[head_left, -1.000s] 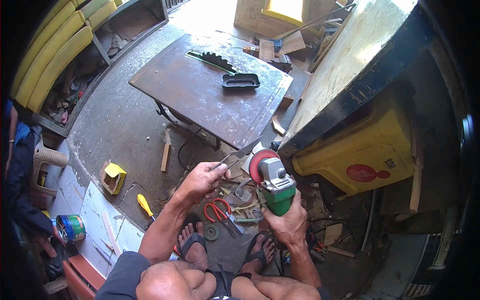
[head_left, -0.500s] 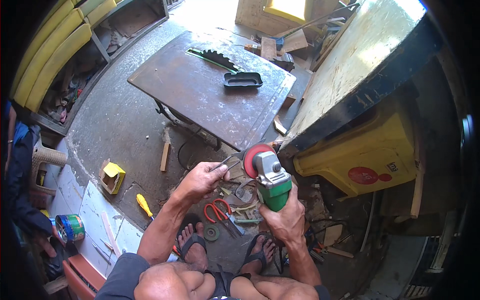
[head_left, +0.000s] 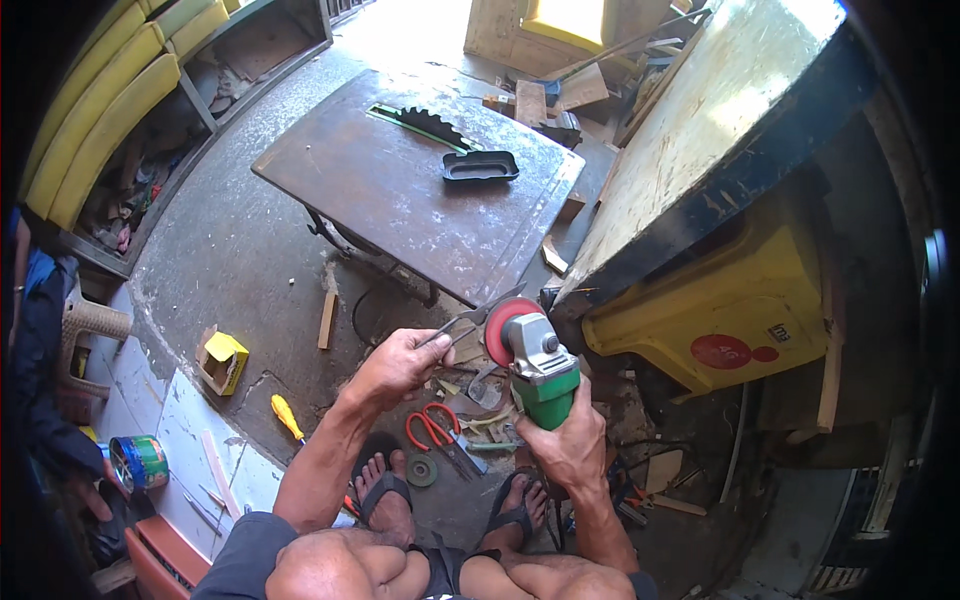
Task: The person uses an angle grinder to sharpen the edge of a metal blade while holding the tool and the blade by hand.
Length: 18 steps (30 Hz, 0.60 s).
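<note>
My right hand (head_left: pixel 570 440) is wrapped round the green body of an angle grinder (head_left: pixel 548 395), which has a silver head and a red disc (head_left: pixel 497 335). Closed on the left is my left hand (head_left: pixel 392 362), gripping a dark metal bladed tool (head_left: pixel 465 322) with two thin arms. Its pointed end reaches to the disc's upper edge; whether they touch, I cannot tell. Below, between my feet, red-handled scissors (head_left: pixel 432 428) lie on the floor beside a small round grinding disc (head_left: pixel 422 470).
A low metal-topped table (head_left: pixel 380 190) stands ahead, bearing a black tray (head_left: pixel 480 168) and a toothed black strip (head_left: pixel 430 128). At right leans a yellow plastic chair (head_left: pixel 720 310). A yellow screwdriver (head_left: pixel 286 415), a yellow box (head_left: pixel 225 360) and a tin can (head_left: pixel 140 462) are at left.
Both hands keep their holds, with the grinder and the bladed tool near each other. The view has shifted slightly; little else differs.
</note>
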Tool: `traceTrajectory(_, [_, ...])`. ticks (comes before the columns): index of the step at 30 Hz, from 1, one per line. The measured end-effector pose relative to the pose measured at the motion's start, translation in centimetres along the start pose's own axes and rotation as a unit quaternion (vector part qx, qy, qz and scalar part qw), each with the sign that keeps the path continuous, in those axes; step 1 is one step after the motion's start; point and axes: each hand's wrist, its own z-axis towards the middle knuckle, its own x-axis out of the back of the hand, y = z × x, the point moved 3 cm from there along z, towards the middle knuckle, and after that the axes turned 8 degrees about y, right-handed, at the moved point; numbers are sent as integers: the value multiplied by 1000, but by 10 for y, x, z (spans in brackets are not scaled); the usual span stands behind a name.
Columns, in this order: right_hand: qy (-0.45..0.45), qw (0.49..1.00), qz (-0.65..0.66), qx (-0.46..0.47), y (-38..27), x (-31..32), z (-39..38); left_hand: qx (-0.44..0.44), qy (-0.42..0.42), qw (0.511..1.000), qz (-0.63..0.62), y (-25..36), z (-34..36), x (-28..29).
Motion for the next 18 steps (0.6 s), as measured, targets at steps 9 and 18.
traceTrajectory(9, [13,1000,3,-6,-9,1,4,-19,5,1000,9,-2,1,3])
traceTrajectory(18, [8,1000,11,2,-4,-2,4,-20,3,999,25,2,3,3])
